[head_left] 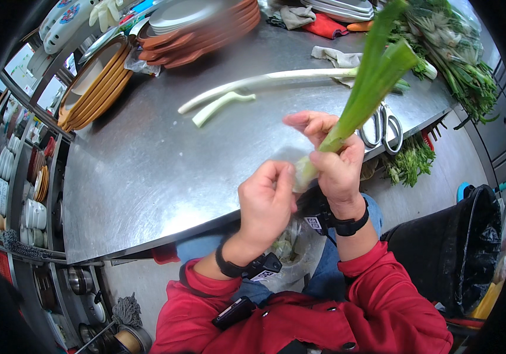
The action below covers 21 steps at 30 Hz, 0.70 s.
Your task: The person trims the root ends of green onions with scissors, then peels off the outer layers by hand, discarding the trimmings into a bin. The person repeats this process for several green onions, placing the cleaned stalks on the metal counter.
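Note:
My right hand [339, 161] grips a thick green onion or leek stalk [352, 113], its green cut leaves pointing up and away. At its blurred pale lower end, the fingers of my left hand [266, 194] pinch the loose, filmy outer layer. Beyond my hands, a long white onion stalk [253, 80] lies across the steel table [147, 177], with a short pale green piece [220, 106] beside it. Scissors [383, 128] rest near the table's right edge, their handles partly behind my right forearm side. Below my hands, a plastic-lined container [295, 250] holds leafy scraps.
Stacks of brown dishes [200, 37] and tan-rimmed dishes [96, 86] stand at the back left. Bundled greens [447, 48] overhang the right end. A cloth [337, 57] lies behind the long stalk. On the floor at right stands a black-lined bin [443, 248]. Shelves of crockery [36, 212] line the left.

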Available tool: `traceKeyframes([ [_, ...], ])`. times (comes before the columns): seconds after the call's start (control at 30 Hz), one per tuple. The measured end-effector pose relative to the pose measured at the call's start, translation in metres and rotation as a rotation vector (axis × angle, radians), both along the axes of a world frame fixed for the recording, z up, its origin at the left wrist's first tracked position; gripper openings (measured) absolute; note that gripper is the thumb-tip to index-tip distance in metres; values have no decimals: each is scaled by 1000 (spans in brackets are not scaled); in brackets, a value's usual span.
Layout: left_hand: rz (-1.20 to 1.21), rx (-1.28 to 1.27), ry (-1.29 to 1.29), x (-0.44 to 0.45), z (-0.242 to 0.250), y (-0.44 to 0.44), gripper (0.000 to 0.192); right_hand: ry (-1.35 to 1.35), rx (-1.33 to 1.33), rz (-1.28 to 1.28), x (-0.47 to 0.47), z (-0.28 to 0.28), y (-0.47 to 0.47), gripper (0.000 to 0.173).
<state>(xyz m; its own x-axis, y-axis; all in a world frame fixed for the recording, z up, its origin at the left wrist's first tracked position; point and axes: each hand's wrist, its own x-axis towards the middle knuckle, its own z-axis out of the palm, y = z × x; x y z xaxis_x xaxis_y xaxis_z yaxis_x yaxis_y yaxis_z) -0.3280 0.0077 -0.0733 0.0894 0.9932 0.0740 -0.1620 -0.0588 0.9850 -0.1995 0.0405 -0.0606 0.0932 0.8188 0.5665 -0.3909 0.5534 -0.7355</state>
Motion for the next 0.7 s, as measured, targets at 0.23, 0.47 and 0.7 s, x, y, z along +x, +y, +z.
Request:
traceKeyframes([
  [0.23, -32, 3, 9, 4, -5, -5, 9, 228, -41, 228, 12, 2, 1, 48],
  [0.47, -50, 102, 237, 0, -13, -17, 11, 368, -32, 256, 41, 13, -4, 47],
  [0.7, -46, 430, 595, -3, -32, -25, 8, 465, 82, 231, 74, 18, -7, 36],
])
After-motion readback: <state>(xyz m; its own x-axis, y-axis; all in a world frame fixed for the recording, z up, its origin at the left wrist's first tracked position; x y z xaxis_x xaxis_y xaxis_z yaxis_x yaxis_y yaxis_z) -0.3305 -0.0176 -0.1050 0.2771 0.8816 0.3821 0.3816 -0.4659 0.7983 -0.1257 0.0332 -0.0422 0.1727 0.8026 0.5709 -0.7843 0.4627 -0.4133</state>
